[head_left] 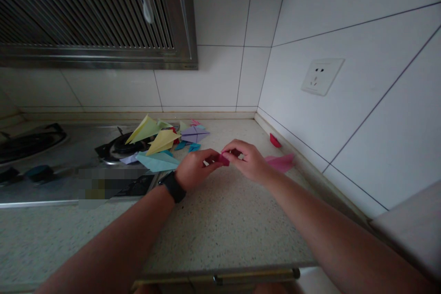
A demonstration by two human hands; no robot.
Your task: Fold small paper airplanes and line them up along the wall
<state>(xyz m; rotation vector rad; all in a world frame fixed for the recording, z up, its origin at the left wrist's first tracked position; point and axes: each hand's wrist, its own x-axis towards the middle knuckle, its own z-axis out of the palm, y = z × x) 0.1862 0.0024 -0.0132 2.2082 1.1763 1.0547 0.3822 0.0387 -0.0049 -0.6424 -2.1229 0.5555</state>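
Note:
A small piece of folded magenta paper (223, 160) is pinched between both hands above the speckled countertop (227, 220). My left hand (196, 165), with a black watch on its wrist, grips the paper's left side between thumb and fingers. From the right, my right hand (246, 158) holds its upper edge with the fingertips. Parts of the paper are hidden behind the fingers. Beyond my right hand lies a pink sheet of folded paper (282, 162), and a small red folded piece (274, 140) rests near the side wall.
Paper planes in yellow (163, 141), pale blue (158, 161) and purple (195, 134) lie heaped at the left, partly over the gas stove (69, 161). A range hood (103, 55) hangs above. A wall socket (323, 76) is on the right wall.

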